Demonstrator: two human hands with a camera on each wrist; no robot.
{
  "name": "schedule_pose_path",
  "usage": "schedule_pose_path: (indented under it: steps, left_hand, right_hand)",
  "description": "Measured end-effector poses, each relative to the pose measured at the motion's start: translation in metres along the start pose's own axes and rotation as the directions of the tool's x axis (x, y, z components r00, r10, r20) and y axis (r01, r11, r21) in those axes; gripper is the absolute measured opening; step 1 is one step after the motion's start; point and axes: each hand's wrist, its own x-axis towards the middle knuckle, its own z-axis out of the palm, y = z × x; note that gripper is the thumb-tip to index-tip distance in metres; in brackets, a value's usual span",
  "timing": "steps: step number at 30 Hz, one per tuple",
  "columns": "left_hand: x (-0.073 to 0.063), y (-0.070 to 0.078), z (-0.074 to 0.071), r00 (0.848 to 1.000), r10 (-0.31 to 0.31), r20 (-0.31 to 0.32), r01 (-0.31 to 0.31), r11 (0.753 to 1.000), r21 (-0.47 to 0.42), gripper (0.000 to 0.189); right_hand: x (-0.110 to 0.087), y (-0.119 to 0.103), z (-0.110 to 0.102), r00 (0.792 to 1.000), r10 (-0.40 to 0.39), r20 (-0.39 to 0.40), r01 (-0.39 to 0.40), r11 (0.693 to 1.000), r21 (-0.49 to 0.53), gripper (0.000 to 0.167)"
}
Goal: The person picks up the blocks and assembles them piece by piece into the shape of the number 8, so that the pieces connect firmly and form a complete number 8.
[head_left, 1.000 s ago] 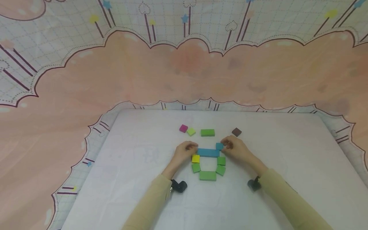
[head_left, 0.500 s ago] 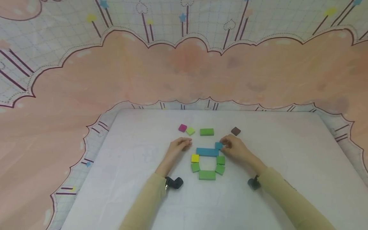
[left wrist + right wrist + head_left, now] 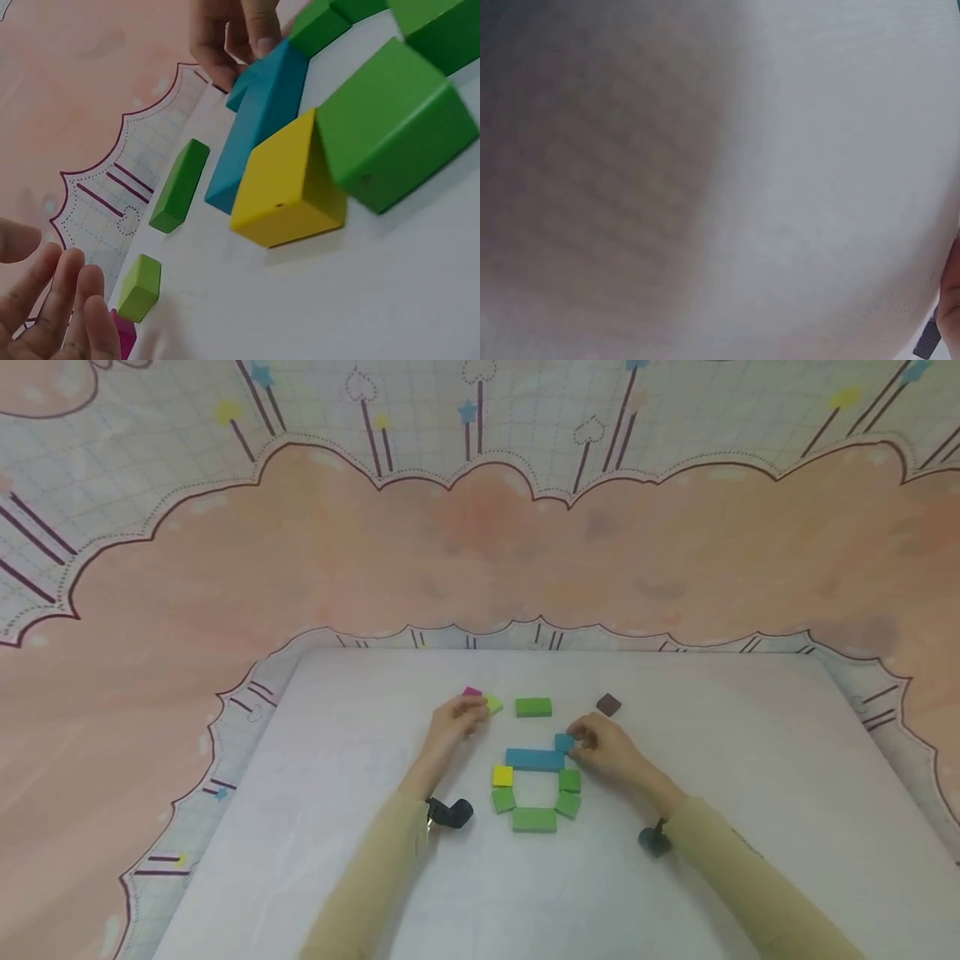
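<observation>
My left hand (image 3: pixel 452 727) is over the magenta block (image 3: pixel 472 691) and the lime block (image 3: pixel 492 704), its fingertips overlapping them in the head view. The left wrist view shows its fingers (image 3: pixel 56 300) and thumb apart, nothing between them. My right hand (image 3: pixel 606 750) pinches a small blue block (image 3: pixel 563 742) at the right end of a long blue block (image 3: pixel 535 760). Below that bar, a yellow block (image 3: pixel 502 776) and several green blocks, including a long one (image 3: pixel 534 820) at the bottom, form a ring. The right wrist view is mostly blurred; part of the hand (image 3: pixel 950 300) shows at its edge.
A green rectangular block (image 3: pixel 533 707) lies behind the ring, with a brown block (image 3: pixel 609 704) to its right. Everything lies on a white table (image 3: pixel 360 777). A patterned peach cloth (image 3: pixel 375 560) hangs beyond the table's far edge.
My left hand has left the left end of the long blue block and moved up and left to the magenta and lime blocks. The right hand has stayed at the small blue block.
</observation>
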Motion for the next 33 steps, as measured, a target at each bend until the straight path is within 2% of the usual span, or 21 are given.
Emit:
schedule_pose_path:
  steps: [7,13,17,23,28,30,33]
  left_hand:
    - [0.014,-0.002,-0.001,0.999,-0.002,-0.046,0.004,0.999,0.037,0.029]
    - [0.022,-0.008,0.003,0.993,0.043,-0.111,-0.025,0.986,0.162,0.028]
    - [0.023,-0.01,0.006,0.987,0.084,-0.139,-0.048,0.969,0.242,0.032]
    - [0.026,-0.013,0.009,0.979,0.143,-0.146,-0.088,0.939,0.334,0.033]
    - [0.028,-0.012,0.012,0.972,0.19,-0.137,-0.111,0.889,0.444,0.035]
    - [0.027,-0.01,0.013,0.973,0.19,-0.134,-0.105,0.874,0.475,0.036]
    - [0.027,-0.01,0.014,0.976,0.173,-0.135,-0.084,0.864,0.496,0.036]
  right_hand:
    - [0.001,0.002,0.003,1.0,-0.005,0.002,0.005,1.0,0.007,0.031]
    - [0.001,0.003,0.004,1.0,0.005,0.002,-0.005,1.0,0.011,0.031]
    - [0.0,0.002,0.003,1.0,0.002,0.001,-0.002,1.0,0.011,0.031]
    - [0.0,0.002,0.002,1.0,0.009,-0.003,-0.009,1.0,0.016,0.03]
    - [0.001,0.003,0.001,1.0,0.003,-0.012,-0.002,1.0,0.018,0.03]
    - [0.0,0.003,0.001,1.0,-0.009,-0.016,0.01,1.0,0.016,0.03]
    - [0.0,0.003,0.0,1.0,-0.02,-0.017,0.02,1.0,0.017,0.03]
